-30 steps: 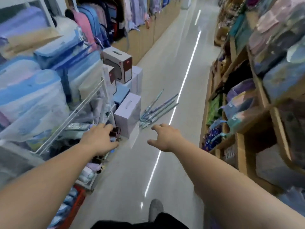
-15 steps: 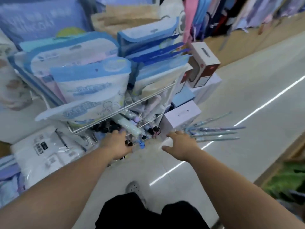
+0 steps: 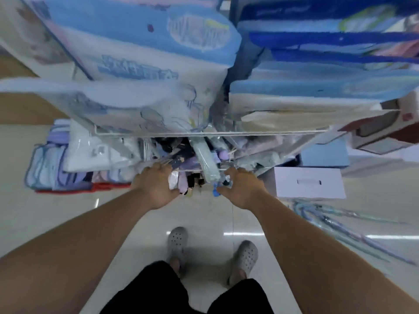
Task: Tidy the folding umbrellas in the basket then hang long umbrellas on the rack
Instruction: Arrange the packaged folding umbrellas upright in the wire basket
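Note:
A white wire basket (image 3: pixel 210 133) holds several folding umbrellas in a jumble; a pale green one (image 3: pixel 205 160) lies on top, pointing toward me, and lilac and dark ones (image 3: pixel 181 184) stick out at the front. My left hand (image 3: pixel 156 185) rests at the basket's front edge, its fingers among the umbrellas. My right hand (image 3: pixel 241 186) reaches in beside the green umbrella, fingers bent at its end. Whether either hand grips anything is hidden. Several long umbrellas (image 3: pixel 340 220) lie on the floor at the right.
Packaged bedding (image 3: pixel 140 64) is stacked above the basket, overhanging it. A white box with a handle slot (image 3: pixel 309 182) stands on the floor to the right, folded textiles (image 3: pixel 59 168) lie to the left. My two grey clogs (image 3: pixel 178 243) stand on the glossy floor below.
My view has turned from the aisle to face the basket straight on and looks steeply down. Both hands have moved together onto the basket's front, either side of the green umbrella.

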The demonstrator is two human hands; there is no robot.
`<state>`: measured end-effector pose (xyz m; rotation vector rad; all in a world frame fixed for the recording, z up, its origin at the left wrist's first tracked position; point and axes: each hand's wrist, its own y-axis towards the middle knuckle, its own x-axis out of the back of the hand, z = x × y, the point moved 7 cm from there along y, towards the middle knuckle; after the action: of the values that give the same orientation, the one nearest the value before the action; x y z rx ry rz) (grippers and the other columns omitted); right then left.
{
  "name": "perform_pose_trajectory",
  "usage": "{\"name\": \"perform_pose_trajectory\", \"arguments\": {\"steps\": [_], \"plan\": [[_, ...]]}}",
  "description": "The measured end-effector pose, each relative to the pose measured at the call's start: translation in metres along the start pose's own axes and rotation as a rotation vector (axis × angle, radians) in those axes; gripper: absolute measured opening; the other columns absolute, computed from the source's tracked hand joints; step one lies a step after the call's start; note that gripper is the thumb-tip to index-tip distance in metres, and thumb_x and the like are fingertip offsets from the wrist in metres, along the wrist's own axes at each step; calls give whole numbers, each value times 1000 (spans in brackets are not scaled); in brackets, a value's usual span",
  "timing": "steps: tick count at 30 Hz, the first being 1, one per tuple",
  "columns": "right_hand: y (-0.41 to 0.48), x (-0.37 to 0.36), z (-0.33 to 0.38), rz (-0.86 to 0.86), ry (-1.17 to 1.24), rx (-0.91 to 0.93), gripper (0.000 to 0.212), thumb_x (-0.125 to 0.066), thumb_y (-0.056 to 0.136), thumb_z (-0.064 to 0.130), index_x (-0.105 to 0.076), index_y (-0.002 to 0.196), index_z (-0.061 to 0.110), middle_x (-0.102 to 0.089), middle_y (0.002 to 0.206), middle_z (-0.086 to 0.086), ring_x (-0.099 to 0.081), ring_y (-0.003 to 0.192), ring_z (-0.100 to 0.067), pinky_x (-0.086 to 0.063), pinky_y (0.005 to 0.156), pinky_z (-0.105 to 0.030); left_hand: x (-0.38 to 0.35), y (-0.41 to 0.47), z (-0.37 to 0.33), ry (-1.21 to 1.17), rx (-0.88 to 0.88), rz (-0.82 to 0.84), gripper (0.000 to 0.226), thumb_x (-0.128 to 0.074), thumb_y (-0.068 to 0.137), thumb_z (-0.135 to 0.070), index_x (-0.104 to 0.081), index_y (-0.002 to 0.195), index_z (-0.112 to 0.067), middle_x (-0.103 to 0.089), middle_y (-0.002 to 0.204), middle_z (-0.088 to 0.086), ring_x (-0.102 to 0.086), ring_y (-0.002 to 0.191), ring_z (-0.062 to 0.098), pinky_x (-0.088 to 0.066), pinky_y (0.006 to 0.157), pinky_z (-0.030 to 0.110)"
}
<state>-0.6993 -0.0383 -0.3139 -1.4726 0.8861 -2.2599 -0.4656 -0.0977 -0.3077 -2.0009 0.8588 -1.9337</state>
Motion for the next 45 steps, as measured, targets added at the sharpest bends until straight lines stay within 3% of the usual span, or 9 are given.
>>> {"name": "perform_pose_trajectory", "arguments": {"steps": [6, 12, 17, 20, 25, 33, 37, 42, 45], "plan": [[39, 5, -11, -52, -67, 115, 67, -57, 89, 60, -39, 147, 32, -45, 145, -4, -43, 131, -29, -40, 105, -44, -19, 22, -14, 19, 92, -56, 72, -62, 83, -57, -39, 145, -26, -47, 139, 9, -50, 124, 33, -49, 97, 44], [91, -4, 19, -240, -53, 297, 64, -58, 90, 56, -42, 147, 31, -39, 153, 0, -36, 140, -27, -36, 113, -42, -28, 69, -7, 178, 39, -201, 66, -55, 85, -59, -42, 139, -24, -48, 135, 7, -45, 124, 31, -42, 101, 45], [137, -18, 40, -529, -156, 443, 61, -58, 91, 52, -45, 145, 27, -39, 152, -5, -36, 136, -29, -34, 113, -40, -27, 107, 14, 127, -42, -534, 64, -63, 81, -59, -50, 132, -22, -53, 118, 9, -52, 108, 33, -47, 88, 45], [161, -26, 47, -602, -157, 491, 59, -58, 93, 48, -43, 145, 25, -36, 154, -6, -41, 133, -31, -35, 110, -38, -20, 119, 23, 125, -110, -709, 68, -64, 83, -55, -47, 140, -22, -53, 125, 13, -53, 110, 37, -49, 92, 48], [186, -43, 44, -680, -162, 528, 63, -58, 92, 51, -39, 147, 28, -47, 139, -4, -53, 121, -27, -46, 101, -36, -33, 155, 20, 302, -179, -646, 70, -55, 90, -54, -24, 149, -33, -44, 140, 12, -57, 111, 38, -53, 90, 49], [191, -36, 53, -700, -54, 476, 72, -68, 80, 58, -41, 142, 34, -64, 126, -6, -62, 113, -26, -52, 93, -36, -31, 171, 12, 350, -176, -467, 59, -47, 98, -50, -30, 151, -29, -39, 142, 13, -54, 119, 35, -49, 93, 39], [197, -36, 56, -682, -79, 443, 77, -72, 78, 50, -35, 145, 37, -62, 130, -8, -60, 117, -30, -52, 95, -38, -30, 158, 15, 379, -117, -370, 61, -42, 98, -57, -24, 153, -37, -33, 152, 10, -48, 127, 32, -46, 102, 43], [189, -32, 47, -723, 27, 488, 68, -70, 78, 32, -43, 140, 36, -67, 122, -4, -63, 112, -26, -51, 90, -32, -28, 119, -17, 426, -179, -631, 48, -35, 98, -55, -34, 143, -37, -44, 141, -3, -46, 126, 25, -43, 102, 44], [170, -23, 38, -769, 37, 503, 66, -70, 76, 31, -46, 137, 40, -67, 112, -3, -63, 105, -24, -51, 84, -31, -36, 120, -42, 429, -236, -680, 42, -41, 99, -45, -38, 140, -34, -47, 134, -4, -47, 122, 23, -42, 99, 42]]}}
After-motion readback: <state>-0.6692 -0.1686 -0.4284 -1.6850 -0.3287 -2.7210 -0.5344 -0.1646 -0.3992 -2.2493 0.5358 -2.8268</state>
